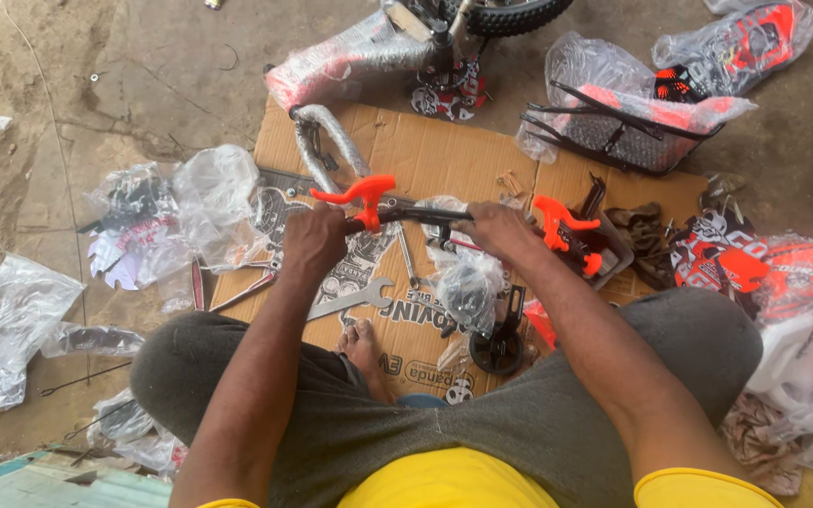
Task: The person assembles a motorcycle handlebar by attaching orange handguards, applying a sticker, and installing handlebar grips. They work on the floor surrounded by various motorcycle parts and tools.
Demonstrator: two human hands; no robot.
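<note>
I sit cross-legged over a sheet of brown cardboard (pixel 444 160). Both hands hold a small black bicycle handlebar (pixel 422 214) level in front of me. My left hand (pixel 313 237) is closed around its left end, just below an orange brake lever (pixel 358 195). My right hand (pixel 495 229) is closed around the right part of the bar, next to the second orange brake lever (pixel 562 226). A silver spanner (pixel 354 300) lies on the cardboard below my left hand.
A bicycle frame wrapped in plastic (pixel 350 56) and a black tyre (pixel 510 13) lie at the far edge. A black wire basket (pixel 613 132) sits at the upper right. Plastic bags (pixel 171 212) lie left, orange and white parts (pixel 783 282) right, a small black wheel (pixel 499 350) near my knee.
</note>
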